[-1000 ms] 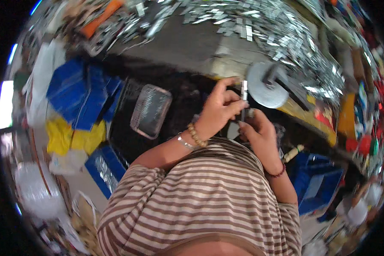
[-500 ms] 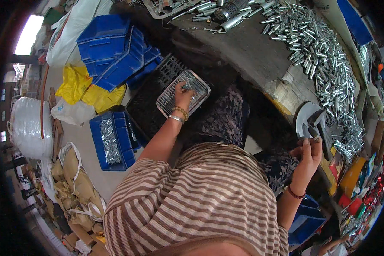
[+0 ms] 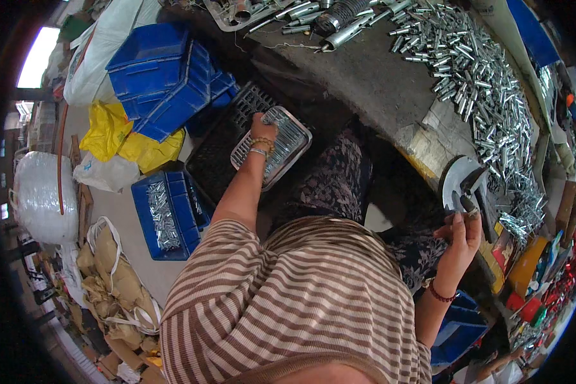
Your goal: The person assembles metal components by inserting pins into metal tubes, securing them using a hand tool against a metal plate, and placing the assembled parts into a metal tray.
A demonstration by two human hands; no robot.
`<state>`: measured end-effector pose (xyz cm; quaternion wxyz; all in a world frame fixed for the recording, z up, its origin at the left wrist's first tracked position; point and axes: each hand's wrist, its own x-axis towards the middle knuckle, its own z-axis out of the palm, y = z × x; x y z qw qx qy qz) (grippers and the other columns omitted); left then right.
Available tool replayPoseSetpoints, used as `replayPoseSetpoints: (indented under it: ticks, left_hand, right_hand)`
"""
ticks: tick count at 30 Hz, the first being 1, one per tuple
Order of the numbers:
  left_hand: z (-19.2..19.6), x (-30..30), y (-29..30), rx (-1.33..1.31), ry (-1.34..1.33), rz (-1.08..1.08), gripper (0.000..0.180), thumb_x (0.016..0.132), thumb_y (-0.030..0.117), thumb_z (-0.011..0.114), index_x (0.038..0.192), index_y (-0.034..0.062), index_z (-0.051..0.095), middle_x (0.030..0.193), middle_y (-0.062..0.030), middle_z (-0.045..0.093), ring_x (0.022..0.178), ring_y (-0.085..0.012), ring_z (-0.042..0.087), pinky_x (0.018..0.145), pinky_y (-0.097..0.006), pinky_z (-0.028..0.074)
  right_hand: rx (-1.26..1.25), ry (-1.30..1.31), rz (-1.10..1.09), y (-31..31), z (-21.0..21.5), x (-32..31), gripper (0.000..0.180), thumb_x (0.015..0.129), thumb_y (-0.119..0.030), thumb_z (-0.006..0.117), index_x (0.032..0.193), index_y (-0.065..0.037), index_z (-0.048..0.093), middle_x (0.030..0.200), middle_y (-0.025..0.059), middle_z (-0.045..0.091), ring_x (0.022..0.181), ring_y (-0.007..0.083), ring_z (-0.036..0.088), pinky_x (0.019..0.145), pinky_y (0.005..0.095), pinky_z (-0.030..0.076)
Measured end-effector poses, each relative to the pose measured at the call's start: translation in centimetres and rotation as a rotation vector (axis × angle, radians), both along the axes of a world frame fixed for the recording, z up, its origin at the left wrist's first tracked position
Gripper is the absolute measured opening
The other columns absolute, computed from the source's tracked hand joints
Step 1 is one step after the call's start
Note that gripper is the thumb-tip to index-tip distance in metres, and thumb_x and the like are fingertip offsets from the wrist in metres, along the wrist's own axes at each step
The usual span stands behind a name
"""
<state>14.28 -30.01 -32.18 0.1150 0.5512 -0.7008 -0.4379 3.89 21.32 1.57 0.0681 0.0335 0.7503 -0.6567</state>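
My left hand (image 3: 264, 130) is at the far left edge of a shallow metal tray (image 3: 305, 142), its fingers curled; what they hold, if anything, is hidden. Slim silvery metal pieces (image 3: 283, 123) lie in rows inside the tray, which rests tilted on a black plastic crate (image 3: 214, 150). At the bench edge on the right, my right hand (image 3: 462, 233) is raised with thumb and fingers drawn together. A short dark cylindrical piece (image 3: 469, 203) shows at the fingertips, close to a round metal disc (image 3: 451, 182) with a dark curved arm (image 3: 475, 179) over it.
Silvery tubes (image 3: 473, 89) are heaped on the bench (image 3: 358, 77). Stacked blue bins (image 3: 150, 70) and yellow bags (image 3: 150, 150) are at the left. A blue bin (image 3: 192, 217) there holds metal pieces; another blue bin (image 3: 457, 323) stands below the bench.
My left hand has shifted from the middle of the tray to its far left edge, and its fingers have curled in. My right hand has barely moved beside the disc.
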Motion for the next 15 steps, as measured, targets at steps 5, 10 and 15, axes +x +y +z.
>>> replayPoseSetpoints:
  ticks: [5,10,15]
  left_hand:
    - [2.1,-1.6,0.0,-0.221,0.121,0.003,0.052,0.09,0.027,0.079,0.13,-0.001,0.06,0.105,-0.0167,0.074,0.092,-0.0288,0.073,0.082,-0.039,0.058]
    - [13.7,-1.6,1.8,-0.208,0.73,0.092,0.029,0.101,0.033,0.068,0.111,0.0055,0.068,0.08,0.0025,0.064,0.064,-0.0098,0.056,0.06,-0.026,0.047]
    - [31.2,-10.1,12.6,-0.163,0.814,-0.395,0.022,0.105,0.026,0.062,0.108,0.0056,0.07,0.08,0.0037,0.061,0.068,-0.0035,0.054,0.06,-0.02,0.042]
  right_hand:
    - [-0.005,0.002,-0.016,1.2,-0.1,0.0,0.022,0.102,-0.007,0.063,0.123,0.0,0.064,0.094,0.0058,0.067,0.067,0.0124,0.064,0.056,0.0284,0.056]
    - [-0.122,-0.087,-0.002,-1.0,0.4,0.3,0.012,0.101,-0.003,0.063,0.112,0.001,0.062,0.092,0.0091,0.069,0.065,0.0136,0.066,0.059,0.0283,0.058]
    - [-0.164,-0.084,0.068,0.0,0.7,0.8,0.014,0.101,-0.003,0.063,0.114,0.002,0.064,0.093,0.0055,0.069,0.071,0.0105,0.066,0.063,0.0265,0.058]
